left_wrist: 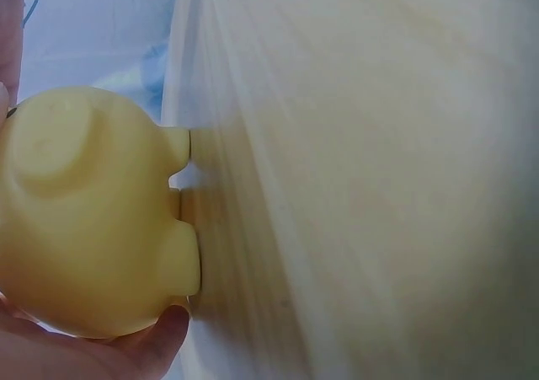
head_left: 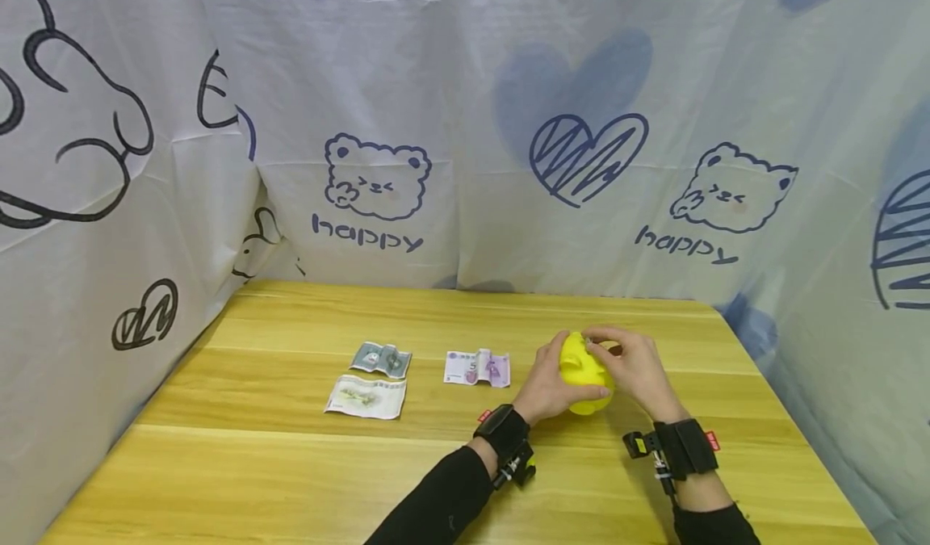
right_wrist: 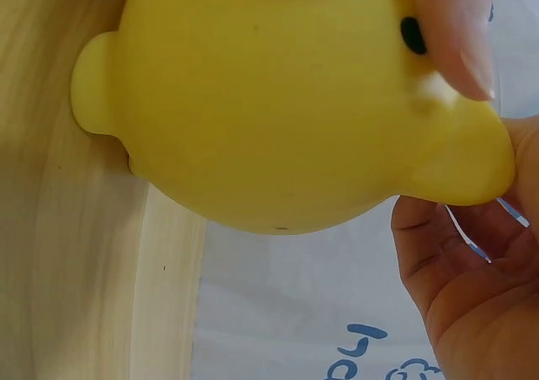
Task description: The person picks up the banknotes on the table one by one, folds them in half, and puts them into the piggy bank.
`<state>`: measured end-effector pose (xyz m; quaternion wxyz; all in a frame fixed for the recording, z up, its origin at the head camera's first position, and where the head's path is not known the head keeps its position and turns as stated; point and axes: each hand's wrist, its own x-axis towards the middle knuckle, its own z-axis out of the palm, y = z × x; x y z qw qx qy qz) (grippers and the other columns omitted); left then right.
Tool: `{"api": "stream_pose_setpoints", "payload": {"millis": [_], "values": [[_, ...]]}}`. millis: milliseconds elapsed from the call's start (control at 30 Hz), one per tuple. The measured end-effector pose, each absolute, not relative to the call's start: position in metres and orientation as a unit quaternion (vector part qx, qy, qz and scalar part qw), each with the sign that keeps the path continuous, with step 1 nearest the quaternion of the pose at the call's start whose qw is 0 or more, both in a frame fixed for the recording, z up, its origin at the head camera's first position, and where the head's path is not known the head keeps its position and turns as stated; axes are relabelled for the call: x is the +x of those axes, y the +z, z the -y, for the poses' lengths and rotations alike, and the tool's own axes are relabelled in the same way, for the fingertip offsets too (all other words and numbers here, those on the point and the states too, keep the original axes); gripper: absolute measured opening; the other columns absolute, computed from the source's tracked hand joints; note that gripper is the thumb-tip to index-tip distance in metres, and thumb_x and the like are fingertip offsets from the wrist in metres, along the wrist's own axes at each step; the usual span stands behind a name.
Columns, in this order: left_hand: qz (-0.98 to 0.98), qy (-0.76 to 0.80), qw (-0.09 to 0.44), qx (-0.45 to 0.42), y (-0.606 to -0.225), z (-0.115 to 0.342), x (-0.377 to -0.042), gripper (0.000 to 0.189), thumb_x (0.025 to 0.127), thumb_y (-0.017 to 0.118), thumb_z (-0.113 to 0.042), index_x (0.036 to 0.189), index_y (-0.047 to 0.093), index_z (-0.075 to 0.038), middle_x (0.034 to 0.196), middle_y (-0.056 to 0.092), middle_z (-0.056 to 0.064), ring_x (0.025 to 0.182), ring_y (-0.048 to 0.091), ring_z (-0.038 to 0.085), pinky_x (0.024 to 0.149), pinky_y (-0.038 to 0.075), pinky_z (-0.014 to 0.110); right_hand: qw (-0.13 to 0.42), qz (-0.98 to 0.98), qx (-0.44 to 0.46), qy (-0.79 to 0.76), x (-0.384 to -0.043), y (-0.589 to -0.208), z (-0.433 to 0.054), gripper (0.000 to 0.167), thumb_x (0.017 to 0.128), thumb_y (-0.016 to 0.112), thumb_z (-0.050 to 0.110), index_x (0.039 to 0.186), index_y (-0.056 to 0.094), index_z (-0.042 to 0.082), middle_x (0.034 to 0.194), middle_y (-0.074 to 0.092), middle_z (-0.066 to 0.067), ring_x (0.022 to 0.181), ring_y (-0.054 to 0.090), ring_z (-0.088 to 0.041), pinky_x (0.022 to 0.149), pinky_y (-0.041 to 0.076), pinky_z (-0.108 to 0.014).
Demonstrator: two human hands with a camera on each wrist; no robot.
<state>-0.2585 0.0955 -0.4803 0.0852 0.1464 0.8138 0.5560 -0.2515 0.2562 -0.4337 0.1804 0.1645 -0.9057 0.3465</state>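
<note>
A yellow piggy bank with rounded ears and stubby feet is between both hands, toward the right of the table. My left hand grips its left side, the thumb lying across the body. Bent over its top is my right hand, with index finger and thumb pinching a small greyish thing, too small to identify. In the left wrist view, the feet of the piggy bank come down at the tabletop. The right wrist view has the right hand beside an ear of the piggy bank.
A purple banknote lies creased left of the hands. Farther left are a grey-green banknote and, nearer me, a pale banknote. The wooden table is bordered at the back and sides by a printed cloth.
</note>
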Motion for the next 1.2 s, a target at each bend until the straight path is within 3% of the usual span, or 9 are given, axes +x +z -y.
{"api": "stream_pose_setpoints", "payload": {"millis": [367,633,1200], "values": [[-0.827,0.537,0.076,0.144,-0.4801,-0.0953,-0.2583,0.107,0.072,0.085,-0.046,0.156,0.023,-0.023,0.152,0.033,0.014,0.111,0.051,0.020,0.093,0.048,0.037,0.194,0.907,0.181,0.328,-0.2515,-0.4357,-0.2557,0.022,0.095,0.063,0.006,0.115,0.072,0.005,0.115,0.070,-0.018,0.102,0.068,-0.034,0.079,0.058,-0.046],[-0.826,0.539,0.072,0.152,-0.4812,-0.0955,-0.2598,0.105,0.073,0.085,-0.046,0.155,0.024,-0.022,0.150,0.035,0.014,0.108,0.050,0.017,0.089,0.048,0.034,0.204,0.911,0.162,0.319,-0.2524,-0.4373,-0.2521,0.021,0.092,0.066,0.003,0.112,0.072,0.004,0.107,0.073,-0.016,0.089,0.069,-0.029,0.073,0.058,-0.040],[-0.826,0.535,0.070,0.165,-0.4801,-0.0940,-0.2592,0.105,0.072,0.085,-0.046,0.155,0.024,-0.023,0.146,0.038,0.013,0.104,0.049,0.015,0.085,0.047,0.030,0.237,0.899,0.138,0.342,-0.2493,-0.4368,-0.2477,0.014,0.088,0.071,0.005,0.102,0.076,0.006,0.097,0.075,-0.012,0.083,0.070,-0.025,0.069,0.057,-0.027]]}}
